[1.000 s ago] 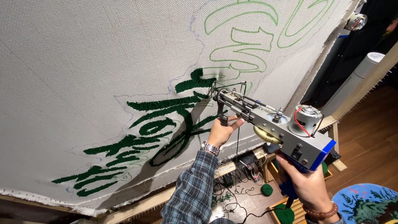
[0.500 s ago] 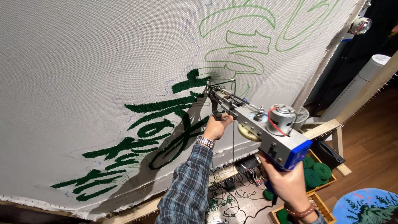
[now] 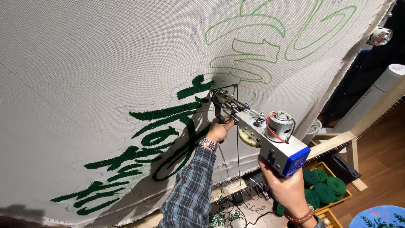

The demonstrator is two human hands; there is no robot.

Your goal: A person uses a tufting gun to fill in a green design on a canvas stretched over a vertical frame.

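Where tufting gun (image 3: 261,131) presses, stretched cloth (image 3: 84,76).

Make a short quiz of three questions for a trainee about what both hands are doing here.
1. True or false: the tufting gun is pressed with its tip against the stretched cloth.
2. Which hand holds the gun's front handle, close to the cloth?
A. the left hand
B. the right hand
C. neither hand
3. What colour are the yarn balls in the wooden box on the floor?

Key:
1. True. The needle end meets the cloth at the edge of the dark green tufted shapes.
2. A. The right hand grips the rear handle under the blue end of the gun.
3. Dark green.
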